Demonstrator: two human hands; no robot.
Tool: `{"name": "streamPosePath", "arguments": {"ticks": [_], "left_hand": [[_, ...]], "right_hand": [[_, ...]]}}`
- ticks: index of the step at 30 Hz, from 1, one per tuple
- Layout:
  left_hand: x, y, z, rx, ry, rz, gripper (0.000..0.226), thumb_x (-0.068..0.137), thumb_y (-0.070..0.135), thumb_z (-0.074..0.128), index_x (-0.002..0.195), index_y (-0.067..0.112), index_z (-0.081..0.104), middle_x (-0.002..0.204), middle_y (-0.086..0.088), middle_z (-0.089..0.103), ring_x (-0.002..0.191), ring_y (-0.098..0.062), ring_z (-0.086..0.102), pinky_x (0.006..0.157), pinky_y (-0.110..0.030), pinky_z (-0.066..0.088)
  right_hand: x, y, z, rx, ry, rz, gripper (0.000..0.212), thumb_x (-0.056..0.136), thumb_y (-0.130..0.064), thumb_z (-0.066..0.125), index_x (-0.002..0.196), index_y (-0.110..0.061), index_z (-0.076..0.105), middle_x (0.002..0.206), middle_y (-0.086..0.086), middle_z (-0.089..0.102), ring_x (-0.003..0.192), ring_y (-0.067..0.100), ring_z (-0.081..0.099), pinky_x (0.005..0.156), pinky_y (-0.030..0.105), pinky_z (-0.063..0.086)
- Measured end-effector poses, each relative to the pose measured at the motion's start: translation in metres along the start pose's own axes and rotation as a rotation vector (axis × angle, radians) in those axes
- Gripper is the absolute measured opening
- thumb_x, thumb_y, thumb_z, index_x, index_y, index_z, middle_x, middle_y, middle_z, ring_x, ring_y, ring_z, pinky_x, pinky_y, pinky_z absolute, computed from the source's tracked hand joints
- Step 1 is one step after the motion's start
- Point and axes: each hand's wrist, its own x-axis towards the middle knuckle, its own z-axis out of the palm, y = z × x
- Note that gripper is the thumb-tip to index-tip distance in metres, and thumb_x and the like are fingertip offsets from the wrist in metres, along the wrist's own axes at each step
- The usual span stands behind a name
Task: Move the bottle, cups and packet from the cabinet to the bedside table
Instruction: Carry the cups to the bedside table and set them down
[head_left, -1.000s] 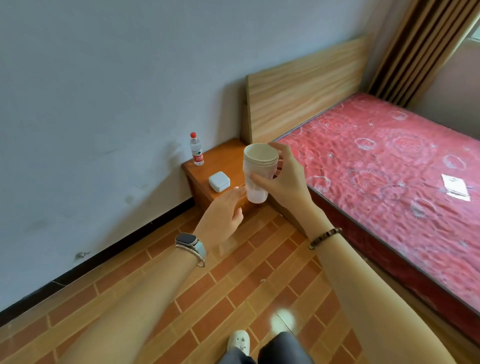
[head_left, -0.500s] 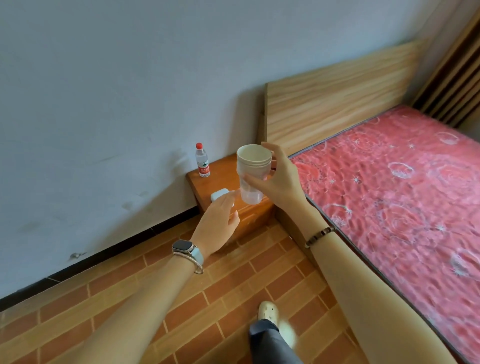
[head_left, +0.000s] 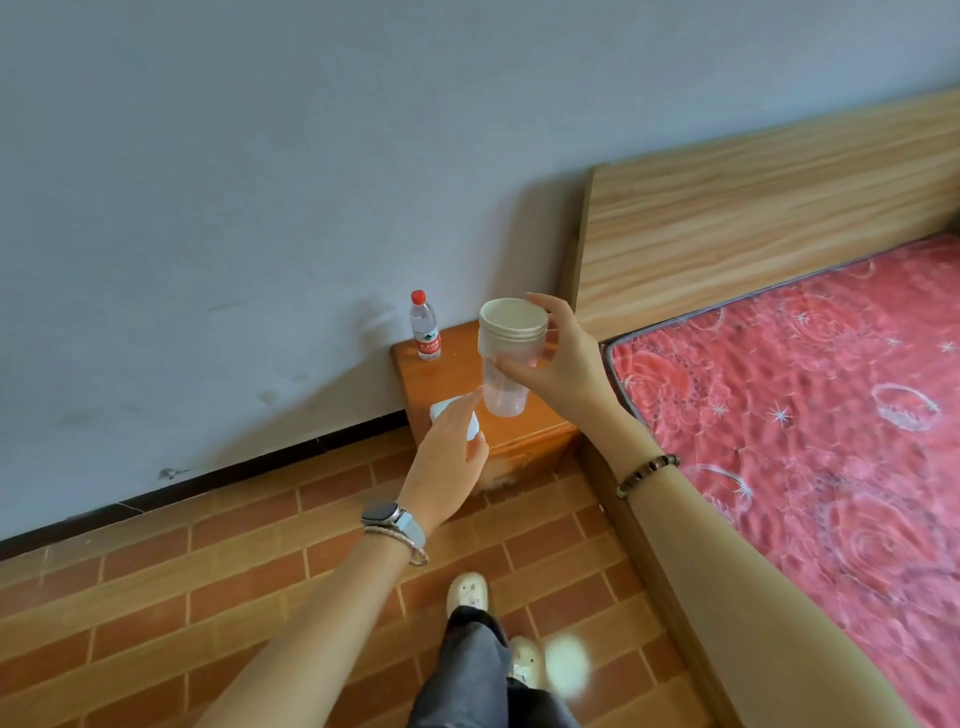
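My right hand (head_left: 561, 364) grips a stack of translucent plastic cups (head_left: 508, 353) upright, in the air above the orange wooden bedside table (head_left: 457, 364). A water bottle (head_left: 425, 327) with a red cap and red label stands at the table's back left corner. A white packet (head_left: 451, 413) lies near the table's front left edge, partly hidden by my left hand (head_left: 449, 462). That hand reaches forward with straight fingers over the packet and holds nothing; its fingertips are close to the cups' lower part.
The bed with a red patterned mattress (head_left: 810, 415) and a wooden headboard (head_left: 753, 208) stands right of the table. A grey wall (head_left: 260, 182) runs behind. The floor (head_left: 208, 597) is brick-patterned tile; my legs and shoes (head_left: 467, 592) are below.
I have stepped closer to the bedside table, which now appears larger. My right hand carried the cups over the tabletop, and my left hand moved forward over the white packet.
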Motion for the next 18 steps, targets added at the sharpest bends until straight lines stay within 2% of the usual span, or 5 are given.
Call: {"name": "streamPosePath", "arguments": {"ticks": [8, 10, 14, 18], "left_hand": [[0.090, -0.023, 0.006, -0.037, 0.010, -0.024, 0.051, 0.095, 0.015, 0.046, 0.143, 0.022, 0.032, 0.147, 0.006, 0.036, 0.134, -0.010, 0.034, 0.111, -0.033, 0.030], [0.117, -0.034, 0.006, -0.047, 0.000, -0.019, 0.050, 0.095, 0.017, 0.047, 0.143, 0.022, 0.032, 0.147, 0.006, 0.036, 0.135, -0.008, 0.033, 0.112, -0.031, 0.030], [0.167, -0.053, 0.005, -0.062, 0.008, -0.043, 0.047, 0.095, 0.016, 0.046, 0.141, 0.020, 0.037, 0.146, 0.005, 0.038, 0.133, -0.006, 0.033, 0.106, -0.018, 0.025], [0.204, -0.064, 0.003, -0.116, 0.004, -0.069, 0.046, 0.094, 0.013, 0.049, 0.139, 0.020, 0.041, 0.142, 0.005, 0.043, 0.129, -0.006, 0.038, 0.103, -0.018, 0.028]], "right_hand": [[0.087, 0.033, 0.019, -0.021, -0.017, 0.006, 0.083, 0.071, -0.041, 0.083, 0.139, -0.021, 0.040, 0.125, -0.004, 0.058, 0.105, 0.008, 0.055, 0.085, 0.022, 0.053], [0.110, 0.039, 0.023, -0.026, -0.028, 0.013, 0.082, 0.072, -0.039, 0.083, 0.140, -0.021, 0.040, 0.127, -0.003, 0.057, 0.106, 0.007, 0.054, 0.084, 0.017, 0.050], [0.152, 0.052, 0.035, -0.030, -0.058, 0.035, 0.084, 0.071, -0.036, 0.084, 0.140, -0.021, 0.039, 0.128, -0.003, 0.057, 0.110, 0.011, 0.055, 0.087, 0.023, 0.052], [0.184, 0.070, 0.050, -0.038, -0.088, 0.053, 0.084, 0.071, -0.033, 0.085, 0.140, -0.020, 0.037, 0.129, -0.001, 0.056, 0.112, 0.014, 0.056, 0.089, 0.029, 0.054]]}}
